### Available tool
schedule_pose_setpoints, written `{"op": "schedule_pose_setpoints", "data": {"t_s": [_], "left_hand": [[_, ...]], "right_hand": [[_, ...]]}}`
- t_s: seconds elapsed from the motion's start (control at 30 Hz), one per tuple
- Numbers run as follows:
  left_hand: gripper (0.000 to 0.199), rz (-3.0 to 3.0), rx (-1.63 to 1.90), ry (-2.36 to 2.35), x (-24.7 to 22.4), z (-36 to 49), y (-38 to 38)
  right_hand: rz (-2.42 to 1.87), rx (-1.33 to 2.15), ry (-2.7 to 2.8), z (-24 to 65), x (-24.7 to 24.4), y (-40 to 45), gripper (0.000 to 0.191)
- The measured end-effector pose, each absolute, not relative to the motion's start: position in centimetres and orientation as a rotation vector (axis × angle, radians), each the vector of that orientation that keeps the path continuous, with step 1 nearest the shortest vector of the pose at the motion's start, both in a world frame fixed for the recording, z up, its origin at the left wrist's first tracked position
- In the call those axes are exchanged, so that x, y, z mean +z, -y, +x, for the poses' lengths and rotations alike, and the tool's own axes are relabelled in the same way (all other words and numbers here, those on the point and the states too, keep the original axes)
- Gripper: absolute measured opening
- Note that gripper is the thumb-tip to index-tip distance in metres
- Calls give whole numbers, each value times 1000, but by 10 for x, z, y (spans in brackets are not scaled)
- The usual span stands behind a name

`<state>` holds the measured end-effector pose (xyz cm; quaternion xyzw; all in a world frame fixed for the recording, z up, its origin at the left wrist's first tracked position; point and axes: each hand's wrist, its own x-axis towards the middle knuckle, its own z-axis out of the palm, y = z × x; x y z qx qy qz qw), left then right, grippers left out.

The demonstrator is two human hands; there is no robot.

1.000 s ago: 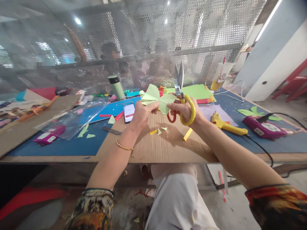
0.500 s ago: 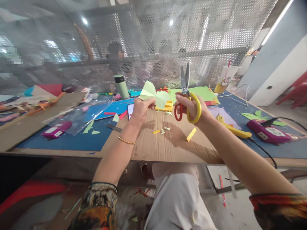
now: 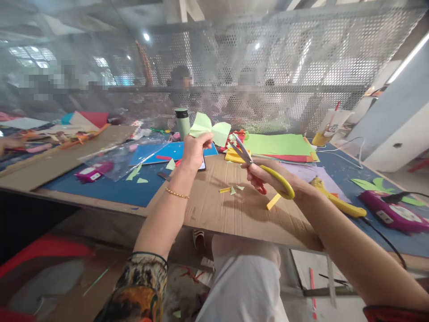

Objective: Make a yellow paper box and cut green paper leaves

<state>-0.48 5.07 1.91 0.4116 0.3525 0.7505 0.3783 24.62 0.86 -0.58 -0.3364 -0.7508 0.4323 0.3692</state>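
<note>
Pinched in my left hand is a pale green paper cutout with rounded lobes, held up above the cardboard sheet. My right hand grips scissors with one yellow and one red handle. Their blades are parted a little and point up and to the left, toward the paper but seemingly apart from it. Small green scraps and a yellow strip lie on the cardboard below. Behind the hands sit folded yellow paper and a stack of green sheets.
A yellow glue gun and a purple power box with cords lie at right. A drink cup stands farther back. To the left are a green bottle, a blue sheet and another purple box.
The scissors have tipped from upright to slanting left, and my right hand has lowered. My left hand still holds the green paper up. The whole view has shifted slightly.
</note>
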Motion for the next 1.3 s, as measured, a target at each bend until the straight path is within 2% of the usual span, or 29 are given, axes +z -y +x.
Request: {"op": "schedule_pose_setpoints", "data": {"t_s": [0.2,0.5,0.83,1.3], "left_hand": [[17,1094,1878,-928,14,3,-48],[22,1070,1853,-1000,13,11,-48],[24,1047,1861,-1011,12,16,-45],[23,1043,1865,-1002,14,22,-40]], "right_hand": [[-1005,1103,1967,241,-13,-6,78],[-1045,1075,1993,231,0,9,74],[-1053,968,2007,228,1,13,78],[-1169,994,2002,225,8,17,82]]}}
